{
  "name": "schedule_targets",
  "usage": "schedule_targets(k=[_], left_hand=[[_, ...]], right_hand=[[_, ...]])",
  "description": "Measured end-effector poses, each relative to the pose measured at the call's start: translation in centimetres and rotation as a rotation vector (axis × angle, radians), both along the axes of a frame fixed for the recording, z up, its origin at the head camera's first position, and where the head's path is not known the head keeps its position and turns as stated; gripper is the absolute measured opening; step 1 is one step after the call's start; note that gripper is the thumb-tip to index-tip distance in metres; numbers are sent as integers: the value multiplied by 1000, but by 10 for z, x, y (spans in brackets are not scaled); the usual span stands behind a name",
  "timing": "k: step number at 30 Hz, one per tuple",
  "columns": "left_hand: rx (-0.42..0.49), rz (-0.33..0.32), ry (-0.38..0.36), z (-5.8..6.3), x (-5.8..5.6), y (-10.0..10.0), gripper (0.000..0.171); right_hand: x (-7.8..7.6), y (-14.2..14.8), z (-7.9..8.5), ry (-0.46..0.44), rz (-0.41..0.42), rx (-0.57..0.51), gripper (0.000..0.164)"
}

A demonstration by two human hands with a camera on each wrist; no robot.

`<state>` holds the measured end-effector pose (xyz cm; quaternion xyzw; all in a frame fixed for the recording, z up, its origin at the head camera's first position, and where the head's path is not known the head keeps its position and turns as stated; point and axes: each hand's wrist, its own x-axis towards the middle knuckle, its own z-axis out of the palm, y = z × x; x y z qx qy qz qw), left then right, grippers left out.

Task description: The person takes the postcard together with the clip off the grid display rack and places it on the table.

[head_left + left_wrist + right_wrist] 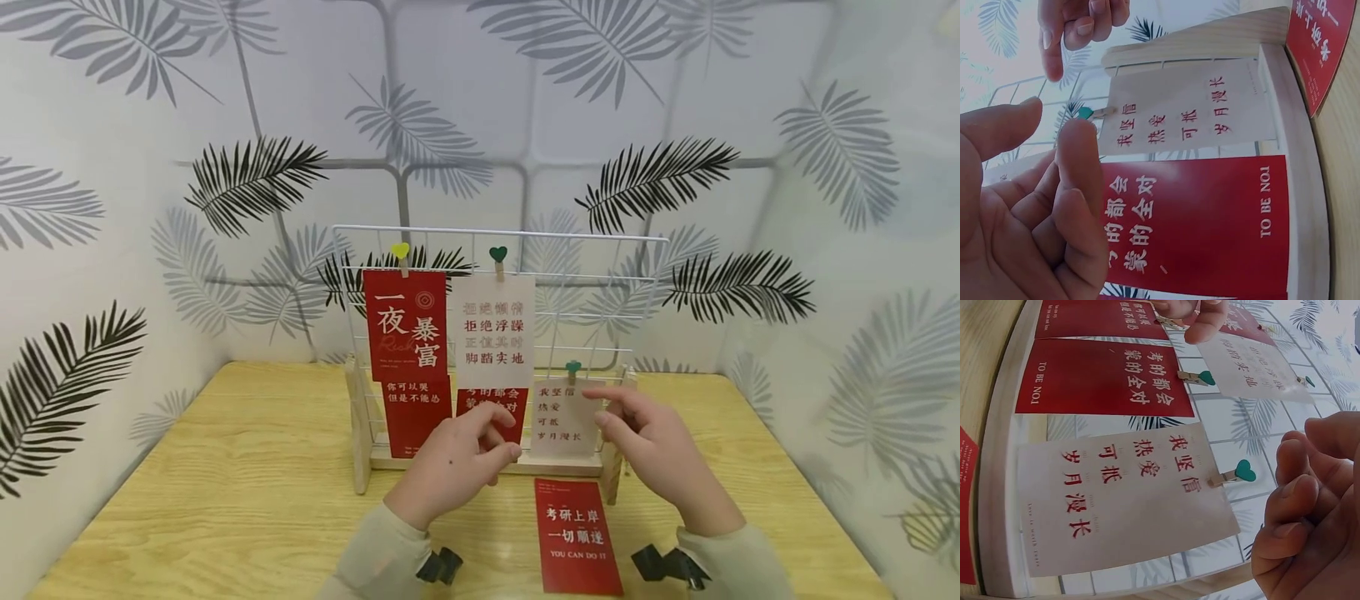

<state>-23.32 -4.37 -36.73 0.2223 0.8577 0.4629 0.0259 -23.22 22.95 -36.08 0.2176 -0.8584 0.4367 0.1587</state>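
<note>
My left hand (456, 460) hovers in front of the lower middle red card (512, 421), fingers loosely bent, with nothing between them. To the right, my right hand (662, 454) is beside the lower right white card (1116, 506); its fingers are partly bent and hold nothing in the right wrist view. That white card hangs from the grid by a clothespin with a green heart (1245, 470). In the right wrist view, another green-heart clothespin (1197, 377) holds the lower middle red card. A loose red card (577, 571) lies on the table below the stand.
The white wire grid (600, 239) stands in a wooden base (360, 450) on the wood-grain table (225, 500). An upper red card (397, 325) and an upper white card (492, 333) hang there, with a lower left red card (412, 425). Leaf-patterned wall covering (465, 50) surrounds the table.
</note>
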Motion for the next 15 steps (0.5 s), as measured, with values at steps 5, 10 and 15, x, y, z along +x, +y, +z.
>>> schedule_targets(k=[5,10,15], left_hand=[[14,40,20,5,-1,-4,33],[39,86,44,9,0,-9,33],[26,119,105,15,-1,-12,35]], right_hand=[[-2,-4,14,20,-7,28,28],[-2,-8,23,34,-10,57,27],[-3,-9,29,42,-21,80,28]])
